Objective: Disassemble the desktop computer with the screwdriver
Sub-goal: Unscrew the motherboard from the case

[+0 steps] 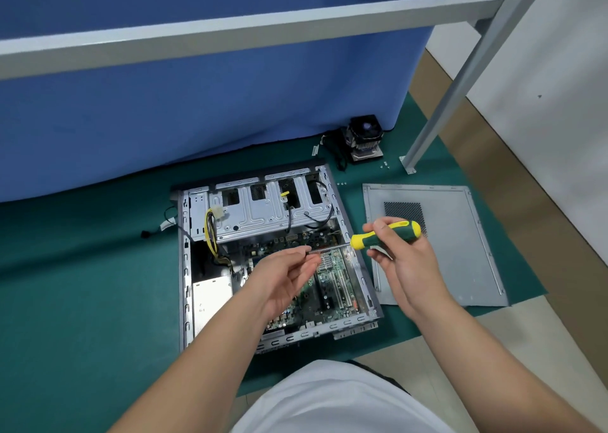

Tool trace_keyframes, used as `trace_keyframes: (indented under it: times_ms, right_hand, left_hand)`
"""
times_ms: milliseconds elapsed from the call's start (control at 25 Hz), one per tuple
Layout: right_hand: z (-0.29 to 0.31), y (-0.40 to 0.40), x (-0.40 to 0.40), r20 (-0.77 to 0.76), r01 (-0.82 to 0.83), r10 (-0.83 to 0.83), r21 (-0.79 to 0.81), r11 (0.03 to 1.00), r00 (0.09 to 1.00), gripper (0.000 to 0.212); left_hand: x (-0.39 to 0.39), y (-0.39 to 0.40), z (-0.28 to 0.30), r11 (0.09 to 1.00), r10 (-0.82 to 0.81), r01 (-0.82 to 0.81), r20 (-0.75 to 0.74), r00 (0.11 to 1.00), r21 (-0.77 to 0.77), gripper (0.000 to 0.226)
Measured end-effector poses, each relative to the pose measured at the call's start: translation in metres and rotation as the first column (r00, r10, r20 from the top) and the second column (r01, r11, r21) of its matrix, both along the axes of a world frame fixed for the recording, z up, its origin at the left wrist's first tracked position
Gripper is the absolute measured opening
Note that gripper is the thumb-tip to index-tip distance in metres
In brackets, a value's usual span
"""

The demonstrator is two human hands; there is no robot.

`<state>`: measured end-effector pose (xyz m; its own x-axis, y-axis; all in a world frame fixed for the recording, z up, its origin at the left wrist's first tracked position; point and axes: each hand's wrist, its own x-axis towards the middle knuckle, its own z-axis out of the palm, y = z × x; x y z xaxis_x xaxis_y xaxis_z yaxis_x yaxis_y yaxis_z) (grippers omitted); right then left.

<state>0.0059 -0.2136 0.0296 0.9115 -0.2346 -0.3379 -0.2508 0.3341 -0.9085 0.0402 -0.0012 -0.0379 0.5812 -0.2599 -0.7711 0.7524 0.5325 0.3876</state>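
My right hand grips the yellow-and-green handled screwdriver, held level above the open grey metal desktop computer case lying on its side on the green mat. The steel shaft points toward nine o'clock, and my left hand pinches its tip with thumb and fingertips over the green motherboard. At three o'clock of the case, the removed grey side panel lies flat on the mat. At one o'clock, near the blue fabric partition, sits a black cooler fan with heatsink, a few small screws just beside it.
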Motion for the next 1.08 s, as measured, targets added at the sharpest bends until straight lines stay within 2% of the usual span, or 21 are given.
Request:
trace_keyframes:
  times_ms: [80, 160, 240, 360, 440, 520, 600, 680, 920, 1080]
  right_hand:
    - [0.005, -0.003, 0.007, 0.022, 0.048, -0.048, 0.010, 0.999, 0.999, 0.018]
    - [0.018, -0.014, 0.017, 0.149, 0.123, -0.126, 0.028, 0.992, 0.981, 0.018]
    - [0.034, -0.027, 0.029, 0.278, 0.143, -0.130, -0.024, 0.989, 0.952, 0.015]
    - [0.038, -0.033, 0.050, 0.295, 0.083, 0.024, -0.345, 0.935, 0.955, 0.014]
    - [0.027, -0.026, 0.060, 0.208, -0.015, 0.153, -0.545, 0.838, 0.966, 0.013]
    - [0.012, -0.020, 0.068, 0.104, -0.173, 0.310, -0.648, 0.742, 0.945, 0.014]
    - [-0.001, -0.019, 0.076, 0.018, -0.316, 0.434, -0.660, 0.682, 0.901, 0.013]
    - [-0.010, -0.022, 0.084, -0.021, -0.382, 0.486, -0.649, 0.658, 0.874, 0.010]
    - [-0.024, -0.040, 0.110, 0.004, -0.480, 0.569, -0.532, 0.697, 0.822, 0.010]
    - [-0.033, -0.047, 0.121, -0.104, -0.591, 0.610, -0.417, 0.690, 0.785, 0.006]
  left_hand:
    - [0.003, 0.001, 0.001, 0.999, -0.017, 0.016, 0.042, 0.999, 0.036, 0.023]
    - [0.008, 0.003, 0.001, 0.997, -0.012, 0.005, 0.094, 0.995, 0.079, 0.023]
    - [0.014, 0.003, 0.006, 0.997, -0.025, 0.014, 0.143, 0.989, 0.076, 0.028]
    - [0.027, -0.008, 0.019, 0.995, -0.095, 0.087, 0.189, 0.977, 0.048, 0.033]
    - [0.035, -0.020, 0.026, 0.993, -0.117, 0.113, 0.195, 0.974, 0.030, 0.031]
    - [0.042, -0.033, 0.030, 0.991, -0.134, 0.132, 0.194, 0.972, 0.020, 0.025]
    - [0.049, -0.044, 0.032, 0.988, -0.152, 0.155, 0.193, 0.969, 0.000, 0.017]
    - [0.057, -0.052, 0.033, 0.985, -0.167, 0.173, 0.184, 0.969, -0.022, 0.013]
    - [0.085, -0.053, 0.029, 0.970, -0.240, 0.243, 0.197, 0.951, 0.009, 0.023]
    - [0.103, -0.050, 0.026, 0.937, -0.350, 0.342, 0.211, 0.912, 0.076, 0.033]
